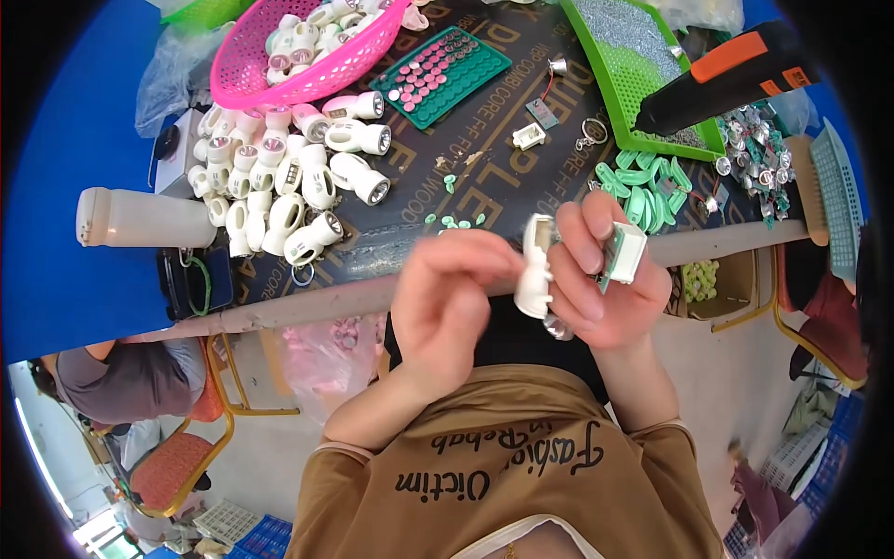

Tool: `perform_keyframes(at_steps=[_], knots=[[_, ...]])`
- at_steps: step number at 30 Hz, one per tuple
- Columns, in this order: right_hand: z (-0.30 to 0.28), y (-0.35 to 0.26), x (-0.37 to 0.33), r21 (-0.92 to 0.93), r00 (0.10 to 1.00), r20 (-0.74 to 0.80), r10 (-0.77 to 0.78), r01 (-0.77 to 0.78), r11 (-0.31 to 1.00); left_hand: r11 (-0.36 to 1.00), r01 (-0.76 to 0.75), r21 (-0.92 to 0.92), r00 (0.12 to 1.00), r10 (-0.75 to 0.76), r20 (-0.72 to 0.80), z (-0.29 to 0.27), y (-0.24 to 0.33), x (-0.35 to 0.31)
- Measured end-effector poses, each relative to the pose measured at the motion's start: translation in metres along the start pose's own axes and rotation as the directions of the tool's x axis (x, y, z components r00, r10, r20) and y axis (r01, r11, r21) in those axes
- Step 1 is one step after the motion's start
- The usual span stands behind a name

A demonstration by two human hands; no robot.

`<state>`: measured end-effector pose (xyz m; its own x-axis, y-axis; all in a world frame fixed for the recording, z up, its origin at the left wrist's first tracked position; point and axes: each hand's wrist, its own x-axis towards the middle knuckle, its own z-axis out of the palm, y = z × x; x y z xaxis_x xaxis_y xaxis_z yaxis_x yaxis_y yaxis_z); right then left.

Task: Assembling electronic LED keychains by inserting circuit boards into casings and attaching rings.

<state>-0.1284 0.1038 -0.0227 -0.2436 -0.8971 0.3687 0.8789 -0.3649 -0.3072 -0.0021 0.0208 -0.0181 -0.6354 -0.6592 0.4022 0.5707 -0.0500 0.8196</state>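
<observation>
My left hand point(445, 303), blurred by motion, has its fingertips pinched at the edge of a white flashlight casing half point(535, 279). The casing half stands upright, its hollow side toward my right hand. My right hand point(610, 289) is closed around a white battery holder point(628, 255) with a small green circuit board point(610, 253) on its side. A silver lamp reflector point(557, 326) shows just below the right fingers. Those fingers also come up against the casing half; whether they grip it is hard to see.
Assembled white flashlights point(312, 168) are heaped at left by a pink basket point(307, 88). A green tray point(442, 74) holds pink buttons. At right lie green plastic parts point(643, 186), a black-and-orange power tool point(722, 74) over a green basket point(610, 56), and wired reflectors point(759, 158).
</observation>
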Motion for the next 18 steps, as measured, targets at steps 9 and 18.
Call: perform_keyframes(at_steps=[9, 18], knots=[[-0.005, 0.001, -0.003, -0.142, 0.987, 0.068, 0.145, -0.135, 0.981, 0.587, 0.753, -0.297, 0.655, -0.715, 0.246, -0.017, 0.013, 0.024], [0.023, -0.019, 0.001, -0.723, 0.954, -0.265, -0.141, -0.1, 0.683, 0.919, 0.373, -0.131, 0.925, -0.357, 0.132, -0.016, 0.016, 0.014]])
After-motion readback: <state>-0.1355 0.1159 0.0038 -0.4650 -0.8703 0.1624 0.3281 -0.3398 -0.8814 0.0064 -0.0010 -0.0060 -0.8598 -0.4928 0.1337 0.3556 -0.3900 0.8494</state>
